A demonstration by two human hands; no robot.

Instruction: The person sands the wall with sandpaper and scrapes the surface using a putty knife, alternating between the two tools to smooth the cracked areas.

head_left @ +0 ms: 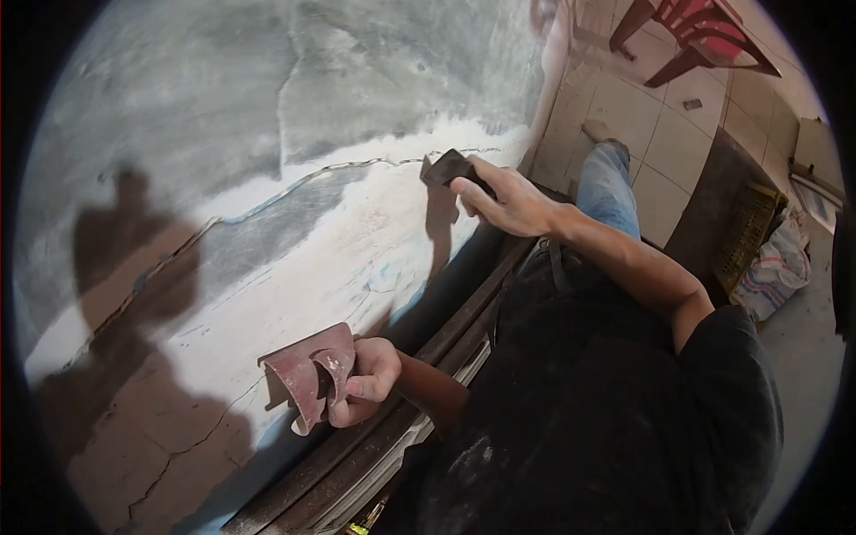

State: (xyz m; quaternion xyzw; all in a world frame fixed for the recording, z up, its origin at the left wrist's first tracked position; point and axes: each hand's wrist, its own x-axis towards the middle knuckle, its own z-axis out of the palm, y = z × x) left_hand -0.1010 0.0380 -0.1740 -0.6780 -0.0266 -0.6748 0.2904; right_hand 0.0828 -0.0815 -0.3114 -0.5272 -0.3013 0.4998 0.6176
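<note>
My right hand [508,198] is closed on a small dark rectangular scraper [448,168], held against the wall at the right end of a long crack [259,207]. The crack runs slantwise through a band of white filler [357,234] on the grey wall [192,80]. Lower down, my left hand [373,374] grips a reddish-brown curved sheet [308,364], with a curled piece and pale specks on it, in front of the wall. The sheet's exact kind is not clear. My fingers partly hide both things.
Dark brown boards [357,464] lie along the foot of the wall, beside my body. A red plastic chair [691,36] stands on the tiled floor [655,152]. To the right are a yellow crate [747,236] and a striped white sack [776,272]. Shadows fall across the wall.
</note>
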